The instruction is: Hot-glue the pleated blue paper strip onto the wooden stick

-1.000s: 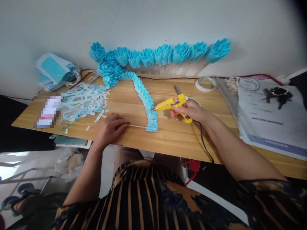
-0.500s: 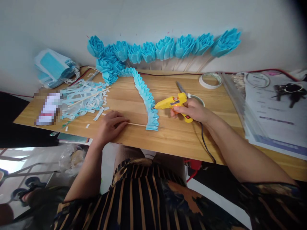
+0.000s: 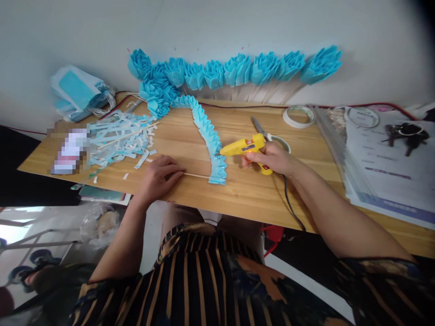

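My right hand (image 3: 273, 157) grips a yellow hot glue gun (image 3: 243, 147), its nozzle touching a long pleated blue paper strip (image 3: 208, 134) that curves across the wooden table (image 3: 238, 194). My left hand (image 3: 159, 175) pinches a thin wooden stick (image 3: 197, 175) lying flat on the table; the stick's far end meets the strip's near end. The glue gun's black cord (image 3: 289, 203) runs off the table's front edge.
A row of blue paper flowers (image 3: 234, 70) leans on the wall. Blue paper scraps (image 3: 117, 138) lie at left, face masks (image 3: 76, 93) behind them. Scissors (image 3: 261, 130), a tape roll (image 3: 299, 116) and a plastic folder (image 3: 380, 158) sit to the right.
Both hands keep their hold and stay nearly in place; only the camera view has shifted slightly.
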`<control>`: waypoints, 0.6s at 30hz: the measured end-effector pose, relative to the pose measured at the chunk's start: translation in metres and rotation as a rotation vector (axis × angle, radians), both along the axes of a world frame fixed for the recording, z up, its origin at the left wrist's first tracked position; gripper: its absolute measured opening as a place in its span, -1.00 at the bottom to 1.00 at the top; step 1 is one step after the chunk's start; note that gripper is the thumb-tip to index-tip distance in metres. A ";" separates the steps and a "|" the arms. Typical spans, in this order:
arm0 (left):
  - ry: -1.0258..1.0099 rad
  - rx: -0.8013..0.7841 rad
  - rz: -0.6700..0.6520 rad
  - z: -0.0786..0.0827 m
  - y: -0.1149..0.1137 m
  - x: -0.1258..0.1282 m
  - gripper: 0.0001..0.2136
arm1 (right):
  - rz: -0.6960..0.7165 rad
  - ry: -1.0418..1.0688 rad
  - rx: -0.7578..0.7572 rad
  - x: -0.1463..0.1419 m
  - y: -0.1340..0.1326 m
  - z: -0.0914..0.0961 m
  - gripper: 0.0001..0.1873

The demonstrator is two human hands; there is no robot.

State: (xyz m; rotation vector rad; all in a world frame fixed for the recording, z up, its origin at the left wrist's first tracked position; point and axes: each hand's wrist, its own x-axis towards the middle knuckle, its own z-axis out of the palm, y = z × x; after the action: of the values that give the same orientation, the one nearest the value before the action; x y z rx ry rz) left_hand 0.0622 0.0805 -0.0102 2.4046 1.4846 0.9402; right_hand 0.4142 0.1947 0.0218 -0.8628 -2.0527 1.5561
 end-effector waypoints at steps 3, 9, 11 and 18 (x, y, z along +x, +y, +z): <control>0.006 -0.004 0.007 0.000 -0.001 0.000 -0.79 | -0.023 0.003 -0.005 -0.001 -0.001 0.000 -0.55; 0.012 0.017 -0.014 0.000 0.000 0.000 -0.79 | -0.070 0.017 -0.036 -0.002 -0.002 0.001 -0.52; 0.003 0.018 -0.020 0.000 0.000 0.000 -0.79 | -0.064 0.014 -0.030 -0.002 -0.002 0.002 -0.51; 0.000 -0.001 0.000 -0.002 0.000 0.000 -0.79 | -0.053 0.012 -0.048 -0.001 -0.001 0.001 -0.54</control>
State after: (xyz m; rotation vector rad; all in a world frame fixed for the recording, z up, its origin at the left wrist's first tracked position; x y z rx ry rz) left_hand 0.0619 0.0800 -0.0121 2.4036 1.4847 0.9390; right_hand 0.4133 0.1934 0.0232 -0.9159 -1.9752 1.5838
